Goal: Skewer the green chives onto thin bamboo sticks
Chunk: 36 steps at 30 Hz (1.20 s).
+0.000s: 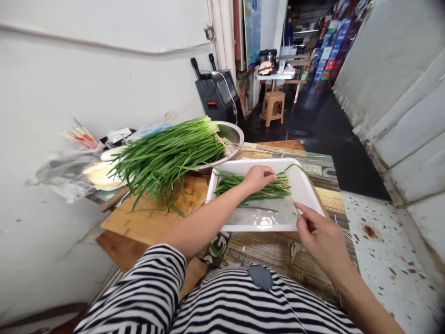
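Left forearm [208, 218] slants up from lower left; left hand [257, 179] right of centre, fingers curled. Right hand [321, 236] lower right, index finger extended, thumb beneath.

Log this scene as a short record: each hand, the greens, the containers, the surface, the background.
Left hand: over the small bunch of greens, fingers curled
Right hand: at the right end of the white tray, fingers bent together; anything pinched is too fine to tell
Tray contents: small bunch of greens
Large bunch of greens: lying across the steel bowl, leaves draping over the wooden board
Surface: wood-patterned table
Background: brown stool
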Motion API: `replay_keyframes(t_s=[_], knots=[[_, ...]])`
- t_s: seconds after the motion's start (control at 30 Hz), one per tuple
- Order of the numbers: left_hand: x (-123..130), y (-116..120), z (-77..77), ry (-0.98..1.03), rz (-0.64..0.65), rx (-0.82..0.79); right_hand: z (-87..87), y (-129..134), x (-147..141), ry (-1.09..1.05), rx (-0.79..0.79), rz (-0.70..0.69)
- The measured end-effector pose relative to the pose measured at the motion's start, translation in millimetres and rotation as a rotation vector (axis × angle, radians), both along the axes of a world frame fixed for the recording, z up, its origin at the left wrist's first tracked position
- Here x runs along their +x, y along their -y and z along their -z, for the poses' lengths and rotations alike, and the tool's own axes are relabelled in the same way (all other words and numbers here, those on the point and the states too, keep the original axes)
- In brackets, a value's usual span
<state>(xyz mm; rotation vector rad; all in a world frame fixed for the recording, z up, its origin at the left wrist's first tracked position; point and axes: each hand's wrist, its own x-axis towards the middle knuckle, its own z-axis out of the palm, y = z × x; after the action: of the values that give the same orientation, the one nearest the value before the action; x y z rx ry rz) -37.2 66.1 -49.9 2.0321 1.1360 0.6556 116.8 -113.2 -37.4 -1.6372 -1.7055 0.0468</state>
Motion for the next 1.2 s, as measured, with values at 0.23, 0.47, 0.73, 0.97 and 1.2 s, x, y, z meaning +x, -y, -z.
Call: replay_keyframes(t_s=[0.23,0.47,0.73,0.97,1.2], knots=[[11,12,-1.4,0.333,-0.128,-0.439,6.7,0,2,0.305,0.141,0.125],[20,25,-12.7,0.44,-0.171,-0.506,10.3,-1,11,0.299,0.117,0.089],[21,28,-16.6,0.457,-0.179,-0.532,10.2,-1,10,0.321,0.142,0.082],[20,30,-19.8,0.46,-0.189,-0.526,10.6,0,10,0.314,0.13,0.098],[21,28,-13.8,0.445,-0.165,-0.469,9.2,-2,9,0.286,0.11,0.088]])
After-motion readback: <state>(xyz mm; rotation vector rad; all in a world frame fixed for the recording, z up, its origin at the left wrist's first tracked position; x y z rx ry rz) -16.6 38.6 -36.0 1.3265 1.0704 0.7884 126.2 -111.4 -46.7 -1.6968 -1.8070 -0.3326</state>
